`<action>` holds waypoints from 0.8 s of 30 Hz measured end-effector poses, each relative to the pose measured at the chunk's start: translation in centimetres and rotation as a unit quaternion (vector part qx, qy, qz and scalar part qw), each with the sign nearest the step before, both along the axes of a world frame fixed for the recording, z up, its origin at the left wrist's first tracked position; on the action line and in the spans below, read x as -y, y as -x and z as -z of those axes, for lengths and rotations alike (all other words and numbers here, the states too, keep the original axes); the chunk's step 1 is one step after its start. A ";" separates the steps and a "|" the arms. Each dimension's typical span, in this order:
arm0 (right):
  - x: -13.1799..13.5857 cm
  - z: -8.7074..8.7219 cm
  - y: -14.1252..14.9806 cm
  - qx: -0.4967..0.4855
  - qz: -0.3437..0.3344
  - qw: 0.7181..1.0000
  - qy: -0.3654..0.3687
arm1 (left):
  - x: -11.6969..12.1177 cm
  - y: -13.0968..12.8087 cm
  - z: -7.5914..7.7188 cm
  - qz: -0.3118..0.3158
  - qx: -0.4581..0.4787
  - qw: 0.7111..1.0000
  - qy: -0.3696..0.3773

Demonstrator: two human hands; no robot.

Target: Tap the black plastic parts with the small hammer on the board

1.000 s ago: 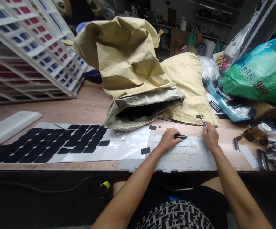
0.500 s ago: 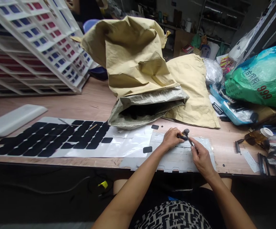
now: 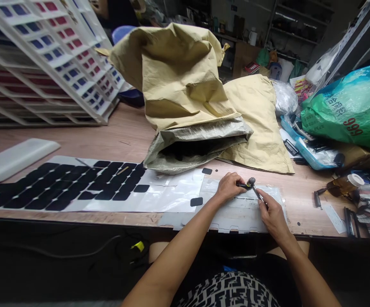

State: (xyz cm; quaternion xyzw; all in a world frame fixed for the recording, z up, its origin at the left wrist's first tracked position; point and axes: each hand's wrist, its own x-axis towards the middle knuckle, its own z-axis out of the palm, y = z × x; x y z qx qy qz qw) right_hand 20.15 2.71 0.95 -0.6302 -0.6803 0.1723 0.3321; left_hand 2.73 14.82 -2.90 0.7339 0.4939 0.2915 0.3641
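Observation:
In the head view, my right hand (image 3: pixel 272 212) is wrapped round the handle of a small hammer (image 3: pixel 259 195) with a rounded metal head. The hammer's head is beside the end of a small dark part (image 3: pixel 243 186), which my left hand (image 3: pixel 228 187) pinches against the work surface. Whether head and part touch, I cannot tell. My left fingers partly hide the part. Both hands are over a worn grey sheet (image 3: pixel 226 217) at the table's front edge. Left of it, a white sheet (image 3: pixel 178 196) carries rows of black rounded pads (image 3: pixel 66 183).
An open-mouthed tan sack (image 3: pixel 187 81) stands behind the sheets, with another tan sack (image 3: pixel 258 119) beside it. White crates (image 3: pixel 76 85) are at back left. A blue basket (image 3: pixel 313 160), green bag (image 3: pixel 348 111) and brown bottle (image 3: pixel 338 186) occupy the right side.
The hammer's head has shifted slightly right and down, away from my left fingers. My left hand keeps its pinch on the dark part, and the view has moved a little.

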 end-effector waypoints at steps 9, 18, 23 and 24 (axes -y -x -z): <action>-9.2 -0.7 -5.5 0.127 0.193 0.973 -0.031 | 0.0 0.1 0.6 0.012 -0.012 0.999 -0.035; -12.6 2.8 -7.0 0.357 0.240 0.903 -0.008 | -0.1 0.3 0.7 0.036 -0.020 0.998 -0.041; -12.4 3.4 -6.8 0.377 0.240 0.894 -0.020 | 0.6 0.8 -0.2 0.041 0.044 0.998 -0.025; -12.4 3.4 -6.9 0.379 0.241 0.893 -0.020 | 1.5 0.8 -0.8 0.040 0.070 0.997 -0.006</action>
